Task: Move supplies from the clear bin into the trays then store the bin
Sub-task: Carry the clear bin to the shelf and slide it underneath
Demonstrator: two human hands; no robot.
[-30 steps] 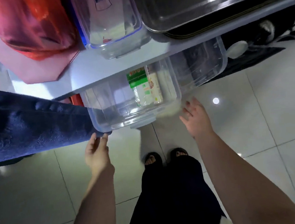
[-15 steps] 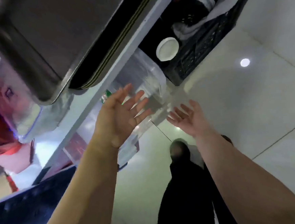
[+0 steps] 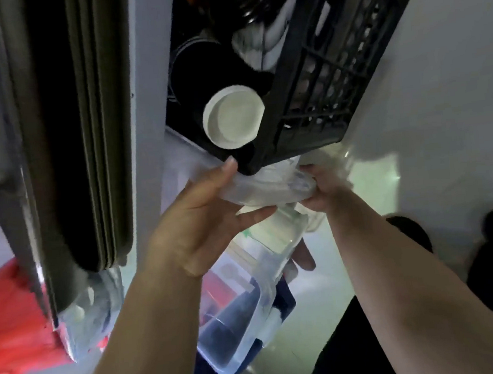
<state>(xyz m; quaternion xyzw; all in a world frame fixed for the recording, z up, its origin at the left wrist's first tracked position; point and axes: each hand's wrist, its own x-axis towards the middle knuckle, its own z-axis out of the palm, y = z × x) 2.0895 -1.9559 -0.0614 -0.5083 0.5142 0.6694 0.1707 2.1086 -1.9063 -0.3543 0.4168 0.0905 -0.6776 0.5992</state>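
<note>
Head view: left hand (image 3: 209,216) and right hand (image 3: 325,189) each closed on opposite ends of clear bin (image 3: 268,185), likely steadying it level beneath black crate (image 3: 321,98) under worktop (image 3: 144,106).

head cam, the only view | worn on the person's head, tilted hard sideways, looking down under the table edge (image 3: 142,77) | very close: forearms fill the lower frame, left hand (image 3: 200,220) and right hand (image 3: 325,189) near centre | crate (image 3: 335,91) top right, floor (image 3: 443,82) far right
</note>
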